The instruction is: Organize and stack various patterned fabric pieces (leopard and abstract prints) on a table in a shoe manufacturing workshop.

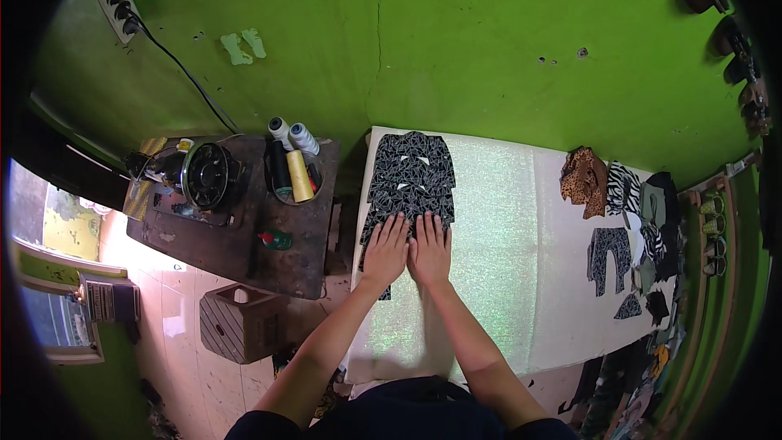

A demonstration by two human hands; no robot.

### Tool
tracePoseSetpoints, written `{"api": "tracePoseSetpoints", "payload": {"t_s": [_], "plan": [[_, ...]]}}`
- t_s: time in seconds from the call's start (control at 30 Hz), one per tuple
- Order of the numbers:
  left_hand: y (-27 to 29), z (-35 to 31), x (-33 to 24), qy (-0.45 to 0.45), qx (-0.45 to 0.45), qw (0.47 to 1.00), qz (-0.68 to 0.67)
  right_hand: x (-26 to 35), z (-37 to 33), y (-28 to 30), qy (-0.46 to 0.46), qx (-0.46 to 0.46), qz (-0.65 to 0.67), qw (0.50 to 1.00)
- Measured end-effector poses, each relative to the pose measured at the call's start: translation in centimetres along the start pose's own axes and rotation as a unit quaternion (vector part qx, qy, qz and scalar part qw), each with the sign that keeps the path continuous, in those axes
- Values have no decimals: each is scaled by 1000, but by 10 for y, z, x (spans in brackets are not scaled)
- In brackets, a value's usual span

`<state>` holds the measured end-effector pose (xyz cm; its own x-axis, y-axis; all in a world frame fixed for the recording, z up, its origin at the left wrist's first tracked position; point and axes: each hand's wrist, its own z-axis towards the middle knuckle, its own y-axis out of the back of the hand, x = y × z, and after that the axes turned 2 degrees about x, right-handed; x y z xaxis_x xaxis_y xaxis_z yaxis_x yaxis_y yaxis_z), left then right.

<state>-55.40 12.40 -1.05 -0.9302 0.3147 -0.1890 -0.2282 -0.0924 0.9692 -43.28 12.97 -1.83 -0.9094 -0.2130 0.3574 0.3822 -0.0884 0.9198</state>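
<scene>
Both my hands lie flat, side by side, on dark fabric pieces (412,165) with a black-and-grey line pattern. These pieces overlap in a column at the left end of a pale, shiny table surface (497,236). Small white marks or gaps show between some of them. My left hand (386,253) rests on the near part of the fabric, fingers stretched out and pointing away from me. Close beside it, my right hand (430,251) presses the same fabric with straight fingers. Under my palms, part of the fabric is hidden.
Left of the table stands a wooden stand (236,248) with a dark machine (208,175), thread cones (300,177) and a green bottle (277,239). A brown box (236,326) is on the floor. Leopard-print cloth (585,179) and other cut pieces (611,253) lie at the right.
</scene>
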Motion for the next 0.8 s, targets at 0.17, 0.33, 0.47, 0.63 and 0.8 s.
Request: {"api": "tracePoseSetpoints", "payload": {"t_s": [0.17, 0.33, 0.47, 0.63, 0.8], "plan": [[-12, -4, 4, 9, 24, 999, 38, -4, -1, -8, 1, 46, -35, 998], [-10, -4, 3, 27, 33, 998, 47, 0, 1, -6, 3, 57, -29, 998], [-10, -2, 2, 21, 38, 996, 83, -2, 1, -8, 10, 41, -16, 999], [-7, -1, -18, 21, 29, 998, 55, -10, -9, 23, 42, 15, 0, 999], [6, -25, -85, -34, 82, 996, -10, -51, -82, 51, -27, 9, 41, 999]]}}
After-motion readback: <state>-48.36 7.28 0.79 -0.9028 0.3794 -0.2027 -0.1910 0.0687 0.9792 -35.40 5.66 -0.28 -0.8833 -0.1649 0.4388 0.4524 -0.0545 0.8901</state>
